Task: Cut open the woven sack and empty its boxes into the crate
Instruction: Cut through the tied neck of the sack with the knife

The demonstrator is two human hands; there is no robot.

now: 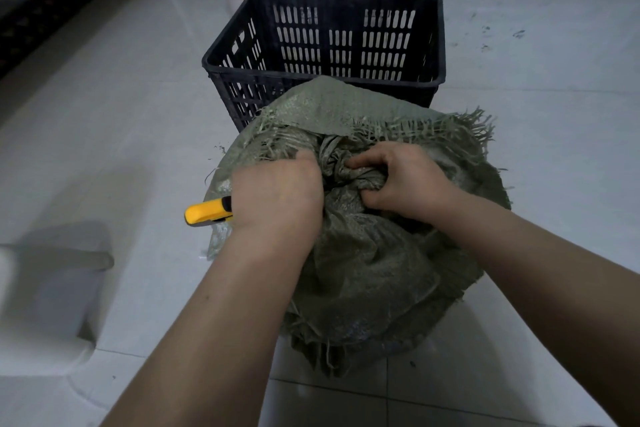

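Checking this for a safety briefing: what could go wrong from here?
1. The left hand holds the yellow knife at the knotted neck of the sack, close to the right hand gripping that neck; a slip could cut those fingers.
2. The blade is hidden, so a deep cut might slash whatever is inside.

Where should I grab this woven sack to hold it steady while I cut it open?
Probably the twisted neck on top of the sack, taken from above: the cloth gathers there into a firm bunch, while the sides are loose folds. The right hand grips it there; the left hand holds the yellow knife.
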